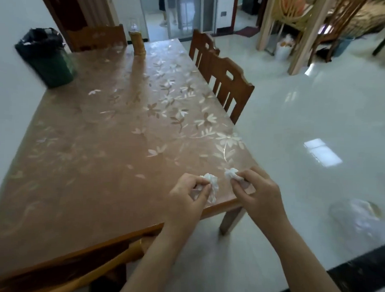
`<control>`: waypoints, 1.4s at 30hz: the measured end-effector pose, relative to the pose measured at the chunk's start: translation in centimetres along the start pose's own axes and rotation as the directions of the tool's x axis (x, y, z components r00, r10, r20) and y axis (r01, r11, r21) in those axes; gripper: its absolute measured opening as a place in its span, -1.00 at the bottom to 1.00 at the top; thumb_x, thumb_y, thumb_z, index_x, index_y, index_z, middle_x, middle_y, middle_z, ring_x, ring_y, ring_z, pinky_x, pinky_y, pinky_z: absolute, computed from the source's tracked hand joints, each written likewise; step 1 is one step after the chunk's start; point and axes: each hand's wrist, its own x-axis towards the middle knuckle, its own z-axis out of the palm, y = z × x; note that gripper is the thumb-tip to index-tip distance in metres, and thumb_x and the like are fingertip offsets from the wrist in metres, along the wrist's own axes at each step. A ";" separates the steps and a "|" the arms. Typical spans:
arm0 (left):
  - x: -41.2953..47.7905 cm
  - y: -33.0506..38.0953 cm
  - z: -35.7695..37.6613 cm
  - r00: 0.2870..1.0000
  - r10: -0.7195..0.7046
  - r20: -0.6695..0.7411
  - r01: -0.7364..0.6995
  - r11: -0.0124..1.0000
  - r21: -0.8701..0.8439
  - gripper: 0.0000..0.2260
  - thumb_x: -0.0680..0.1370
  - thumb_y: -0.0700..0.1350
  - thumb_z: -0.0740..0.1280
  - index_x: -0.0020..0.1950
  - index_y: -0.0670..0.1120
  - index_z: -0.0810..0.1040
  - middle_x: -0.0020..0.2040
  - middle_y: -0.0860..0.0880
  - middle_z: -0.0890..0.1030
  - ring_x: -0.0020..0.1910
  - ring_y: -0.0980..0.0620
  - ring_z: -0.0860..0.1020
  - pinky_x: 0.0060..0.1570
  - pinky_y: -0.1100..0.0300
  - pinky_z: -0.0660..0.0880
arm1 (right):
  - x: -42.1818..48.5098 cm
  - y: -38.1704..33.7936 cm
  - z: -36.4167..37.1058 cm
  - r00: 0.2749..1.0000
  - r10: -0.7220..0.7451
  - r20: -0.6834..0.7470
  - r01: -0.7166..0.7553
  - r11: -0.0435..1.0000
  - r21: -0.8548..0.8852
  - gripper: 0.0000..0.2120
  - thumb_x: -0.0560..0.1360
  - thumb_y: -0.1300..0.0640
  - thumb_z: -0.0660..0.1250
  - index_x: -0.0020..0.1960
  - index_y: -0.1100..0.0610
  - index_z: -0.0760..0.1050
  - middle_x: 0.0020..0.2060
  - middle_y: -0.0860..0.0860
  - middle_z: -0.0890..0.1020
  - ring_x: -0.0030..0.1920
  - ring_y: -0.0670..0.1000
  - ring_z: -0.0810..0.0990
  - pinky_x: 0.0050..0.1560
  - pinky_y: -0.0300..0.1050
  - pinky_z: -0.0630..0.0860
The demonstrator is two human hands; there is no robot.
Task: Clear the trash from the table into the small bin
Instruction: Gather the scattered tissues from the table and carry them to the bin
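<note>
Two crumpled white tissues are in view, both thin, wrinkled and balled into loose wads. The first tissue (211,183) is pinched between the thumb and curled fingers of the left hand (188,196); part of it hangs below the fingers. The second tissue (231,174) is pinched at the fingertips of the right hand (259,192), its free end sticking up. Both hands are over the near right corner of the table (99,153), close together but apart. One small bin (52,64), dark green with a black liner, stands on the far left of the table, well apart from the tissues. One bottle (137,41) stands upright at the far end. Three wooden chairs are counted: a near chair (230,86) and a far chair (201,45) on the right side, and an end chair (97,37).
</note>
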 end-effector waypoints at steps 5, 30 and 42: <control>2.2 3.0 8.8 0.996 0.023 0.088 -0.019 0.998 -0.054 -0.95 0.41 -0.13 0.38 -0.15 -0.05 0.57 -0.20 0.04 0.59 -0.15 0.19 0.53 -0.18 0.46 0.39 | 0.2 6.4 -6.4 0.995 0.077 -0.069 -0.079 0.997 -0.018 -0.93 0.38 0.16 0.36 -0.26 0.12 0.54 -0.38 -0.10 0.43 -0.31 -0.10 0.40 -0.26 -0.48 0.29; 17.5 9.8 32.9 0.880 0.161 0.448 -0.047 0.966 -0.255 -0.89 0.43 -0.30 0.40 -0.20 -0.10 0.56 -0.23 0.04 0.57 -0.18 0.27 0.51 -0.21 0.49 0.35 | 10.0 24.0 -19.9 0.873 0.263 -0.411 -0.362 0.913 -0.186 -0.82 0.43 0.07 0.35 -0.28 0.15 0.52 -0.38 -0.07 0.46 -0.31 -0.11 0.44 -0.23 -0.31 0.40; 25.7 12.0 46.7 0.905 0.047 0.422 0.050 0.975 -0.218 -0.82 0.44 -0.30 0.39 -0.21 -0.02 0.54 -0.20 0.01 0.58 -0.18 0.27 0.52 -0.22 0.49 0.35 | 18.6 37.3 -27.5 0.875 0.261 -0.407 -0.362 0.912 -0.193 -0.79 0.44 0.14 0.38 -0.33 0.17 0.48 -0.40 -0.02 0.44 -0.33 0.00 0.45 -0.28 -0.34 0.33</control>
